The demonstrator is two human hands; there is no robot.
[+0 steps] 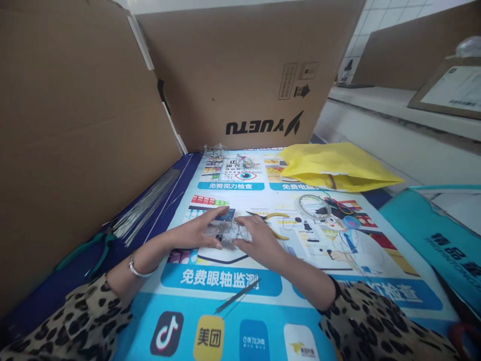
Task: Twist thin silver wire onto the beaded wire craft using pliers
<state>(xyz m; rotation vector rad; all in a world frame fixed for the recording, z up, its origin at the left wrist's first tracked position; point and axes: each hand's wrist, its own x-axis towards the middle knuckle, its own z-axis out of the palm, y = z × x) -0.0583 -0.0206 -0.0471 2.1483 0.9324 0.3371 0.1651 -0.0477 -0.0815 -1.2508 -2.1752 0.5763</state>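
Between my two hands, low over the printed poster, is a small openwork piece of thin silvery wire (233, 232). My left hand (201, 230) curves around its left side, thumb and fingers apart in a C shape. On the other side my right hand (259, 238) has its fingertips and thumb at the wire's edge, closed on it. Just behind my right hand lie yellow-handled pliers (277, 224), partly covered by it. A thin dark pointed tool (237, 296) rests on the poster nearer to me.
Straight wires (148, 203) and green-handled pliers (98, 250) lie at left. Tangled wire (215, 150) sits at the back, a wire coil (313, 206) and coloured wires (343, 204) at right. A yellow bag (338, 163), a teal bag (443, 235) and cardboard walls (233, 65) surround the poster (210, 301).
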